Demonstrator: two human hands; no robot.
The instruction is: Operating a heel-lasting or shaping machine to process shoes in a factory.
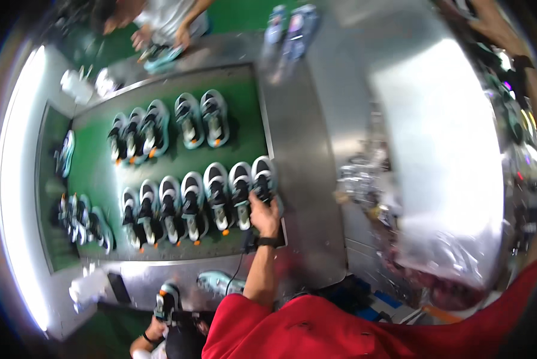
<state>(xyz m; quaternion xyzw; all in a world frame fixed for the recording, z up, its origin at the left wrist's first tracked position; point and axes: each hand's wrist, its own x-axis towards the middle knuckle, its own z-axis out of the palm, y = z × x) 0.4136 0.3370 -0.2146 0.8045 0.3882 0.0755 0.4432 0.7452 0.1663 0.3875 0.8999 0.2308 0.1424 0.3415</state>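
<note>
My left hand (265,216), with a dark band at the wrist, is closed on the sneaker (262,179) at the right end of the near row. That sneaker is black and white with a pale teal sole, and its toe points away from me. Its heel part is hidden by my fingers. Close on its left stands a matching sneaker (240,185), followed by several more in the row. My right sleeve (514,293) runs off toward the right rim; no right hand can be made out.
Sneakers stand in a far row (187,119) on the green surface (244,96), framed by a metal edge (304,179). A teal shoe (217,281) lies on the near edge. Co-workers hold shoes at far left (161,57) and near left (167,299). Clear plastic lies beside a white surface (442,149).
</note>
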